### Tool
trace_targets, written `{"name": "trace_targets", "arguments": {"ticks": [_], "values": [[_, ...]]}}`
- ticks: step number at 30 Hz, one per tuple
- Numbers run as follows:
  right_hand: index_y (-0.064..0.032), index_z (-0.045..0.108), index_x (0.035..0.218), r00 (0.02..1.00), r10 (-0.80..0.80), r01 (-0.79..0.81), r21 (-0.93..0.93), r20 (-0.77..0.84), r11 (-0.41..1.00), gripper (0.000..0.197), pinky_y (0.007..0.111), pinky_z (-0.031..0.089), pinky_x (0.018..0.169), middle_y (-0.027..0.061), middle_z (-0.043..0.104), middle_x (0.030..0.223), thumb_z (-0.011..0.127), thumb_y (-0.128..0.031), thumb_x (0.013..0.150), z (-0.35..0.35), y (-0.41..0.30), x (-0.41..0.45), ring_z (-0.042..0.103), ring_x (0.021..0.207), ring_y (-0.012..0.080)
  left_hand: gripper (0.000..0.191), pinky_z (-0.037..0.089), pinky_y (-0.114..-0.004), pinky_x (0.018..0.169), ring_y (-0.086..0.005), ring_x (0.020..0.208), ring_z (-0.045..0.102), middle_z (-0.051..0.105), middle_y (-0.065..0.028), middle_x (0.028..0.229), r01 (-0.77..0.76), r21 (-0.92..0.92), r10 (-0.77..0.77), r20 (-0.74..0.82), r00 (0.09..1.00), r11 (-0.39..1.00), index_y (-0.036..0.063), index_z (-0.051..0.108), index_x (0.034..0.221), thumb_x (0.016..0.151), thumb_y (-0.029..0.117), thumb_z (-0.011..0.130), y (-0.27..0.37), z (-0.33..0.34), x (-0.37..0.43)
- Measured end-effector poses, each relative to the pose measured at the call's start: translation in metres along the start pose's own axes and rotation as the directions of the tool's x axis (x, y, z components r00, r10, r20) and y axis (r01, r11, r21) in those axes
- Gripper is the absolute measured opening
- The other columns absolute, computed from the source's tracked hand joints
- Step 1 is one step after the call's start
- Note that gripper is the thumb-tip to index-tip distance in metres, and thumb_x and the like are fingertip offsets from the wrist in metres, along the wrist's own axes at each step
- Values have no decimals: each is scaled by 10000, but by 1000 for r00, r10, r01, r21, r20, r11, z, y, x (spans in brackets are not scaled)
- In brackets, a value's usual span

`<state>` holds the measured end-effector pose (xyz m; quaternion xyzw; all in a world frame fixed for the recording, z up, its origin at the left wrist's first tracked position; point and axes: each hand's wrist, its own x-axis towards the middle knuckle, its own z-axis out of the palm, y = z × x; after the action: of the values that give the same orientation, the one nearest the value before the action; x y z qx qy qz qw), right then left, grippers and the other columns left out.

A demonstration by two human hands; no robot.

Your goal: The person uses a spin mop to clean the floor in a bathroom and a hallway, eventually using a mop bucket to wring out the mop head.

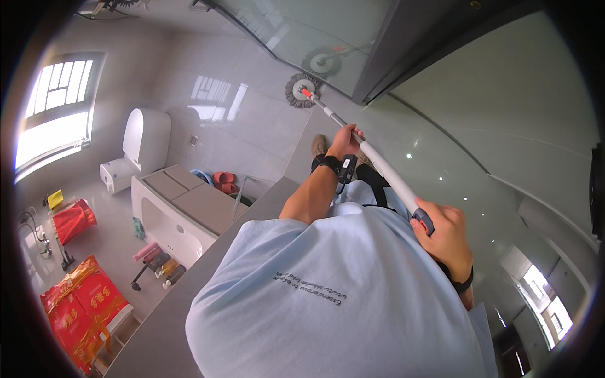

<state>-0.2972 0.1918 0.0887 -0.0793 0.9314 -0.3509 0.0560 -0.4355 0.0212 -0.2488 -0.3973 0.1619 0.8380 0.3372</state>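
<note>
My left hand is closed around the grey metal part of a mop's pole. My right hand grips the thick white upper handle near its dark grey and orange end. The pole slants away from my body to a round mop head with a white disc, an orange joint and a grey fringe. That head lies against the pale tiles, close beside the lower edge of a glass panel, which mirrors it. Part of my left fingers is hidden behind the pole.
A dark door frame stands right of the mop head. To the left are a toilet with raised lid, a washbasin cabinet, red slippers, several bottles and a red box. My shoe is near the pole.
</note>
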Motion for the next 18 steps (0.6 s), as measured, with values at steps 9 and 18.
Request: {"name": "trace_targets", "arguments": {"ticks": [9,18], "values": [[-19,610,887,972,-185,181,41,143,983,288,318,325,435,77,524,537,643,-108,616,4,-39,56,432,420,243,51,413,-302,555,-171,555,449,436,-43,645,-69,-38,63,-132,989,997,50,413,779,814,43,449,40,-7,-51],[-48,608,886,972,-101,40,269,214,962,229,358,408,509,137,562,607,631,-135,675,85,-34,110,516,520,310,99,450,-348,579,-187,611,476,449,-68,645,-290,7,273,-362,891,957,55,425,732,823,91,407,109,-118,-55]]}}
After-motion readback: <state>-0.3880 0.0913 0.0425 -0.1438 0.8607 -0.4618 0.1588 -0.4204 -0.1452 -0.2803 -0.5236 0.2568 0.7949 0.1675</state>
